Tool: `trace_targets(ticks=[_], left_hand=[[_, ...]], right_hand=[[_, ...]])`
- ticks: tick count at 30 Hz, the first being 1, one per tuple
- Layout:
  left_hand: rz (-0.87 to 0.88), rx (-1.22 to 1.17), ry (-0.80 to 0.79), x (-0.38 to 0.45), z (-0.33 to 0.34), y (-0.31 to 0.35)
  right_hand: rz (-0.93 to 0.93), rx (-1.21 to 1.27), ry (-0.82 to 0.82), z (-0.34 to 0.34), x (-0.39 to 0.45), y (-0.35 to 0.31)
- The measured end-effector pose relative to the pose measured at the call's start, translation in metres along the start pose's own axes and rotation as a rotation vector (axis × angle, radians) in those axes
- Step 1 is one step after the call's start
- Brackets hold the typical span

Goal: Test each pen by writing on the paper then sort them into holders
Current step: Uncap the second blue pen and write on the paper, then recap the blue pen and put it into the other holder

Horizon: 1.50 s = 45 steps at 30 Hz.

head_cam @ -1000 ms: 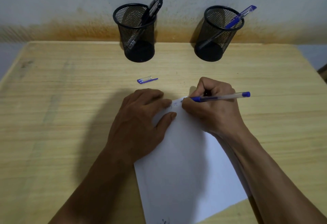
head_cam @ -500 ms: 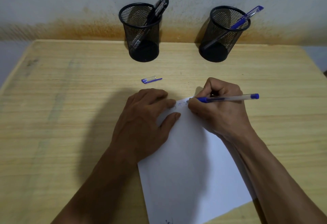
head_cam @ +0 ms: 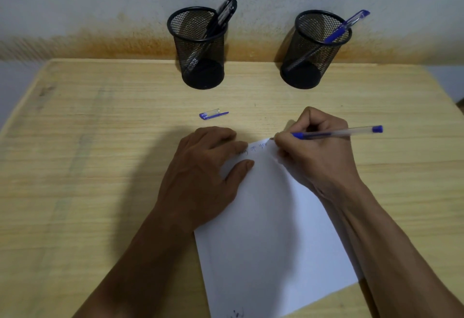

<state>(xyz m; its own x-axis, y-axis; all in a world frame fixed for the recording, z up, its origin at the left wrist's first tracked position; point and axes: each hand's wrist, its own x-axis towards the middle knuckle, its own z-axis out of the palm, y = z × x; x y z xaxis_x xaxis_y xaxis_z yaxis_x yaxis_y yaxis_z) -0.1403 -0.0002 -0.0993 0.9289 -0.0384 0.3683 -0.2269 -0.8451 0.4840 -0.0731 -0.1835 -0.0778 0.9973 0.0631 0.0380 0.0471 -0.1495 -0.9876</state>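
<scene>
A white sheet of paper lies on the wooden table. My right hand grips a clear blue pen, its tip touching the paper's top edge beside a line of blue writing. My left hand lies flat on the paper's upper left corner, fingers spread, holding nothing. The pen's blue cap lies loose on the table above my left hand. At the back stand two black mesh holders: the left holder has black pens in it, the right holder has one blue pen.
A stained wall rises right behind the holders. The table's left edge runs diagonally at the far left, and its right edge shows at the far right. Bare wood stretches left of my left arm.
My right hand has moved the pen rightward along the paper's top edge, and more blue writing shows. The left hand stays on the paper.
</scene>
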Motion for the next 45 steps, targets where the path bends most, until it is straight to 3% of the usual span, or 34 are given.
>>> trace_targets(ticks=[2,15,20,24,28,32,40,45], left_hand=[[-0.005,0.001,0.0,0.0,0.0,0.0],[0.001,-0.014,0.02,-0.001,0.001,0.0],[-0.013,-0.049,0.11,0.002,-0.003,0.001],[-0.234,-0.002,0.256,0.015,-0.01,0.003],[-0.307,0.14,0.193,0.033,-0.012,-0.001],[-0.287,0.259,0.16,0.04,-0.007,-0.003],[-0.244,0.243,0.192,0.038,-0.001,-0.006],[-0.14,0.147,0.382,0.027,-0.017,0.017]], right_hand=[[0.025,0.103,0.024,-0.002,0.0,-0.003],[-0.019,0.074,0.031,-0.009,-0.001,-0.003],[0.026,0.228,0.064,-0.012,0.0,-0.006],[0.039,0.316,0.064,-0.012,0.001,-0.004],[0.043,0.339,0.05,-0.013,0.0,-0.003],[0.046,0.329,0.046,-0.014,-0.001,-0.002],[0.02,0.278,0.047,-0.014,-0.002,0.0],[0.029,0.286,-0.008,-0.014,-0.01,-0.005]])
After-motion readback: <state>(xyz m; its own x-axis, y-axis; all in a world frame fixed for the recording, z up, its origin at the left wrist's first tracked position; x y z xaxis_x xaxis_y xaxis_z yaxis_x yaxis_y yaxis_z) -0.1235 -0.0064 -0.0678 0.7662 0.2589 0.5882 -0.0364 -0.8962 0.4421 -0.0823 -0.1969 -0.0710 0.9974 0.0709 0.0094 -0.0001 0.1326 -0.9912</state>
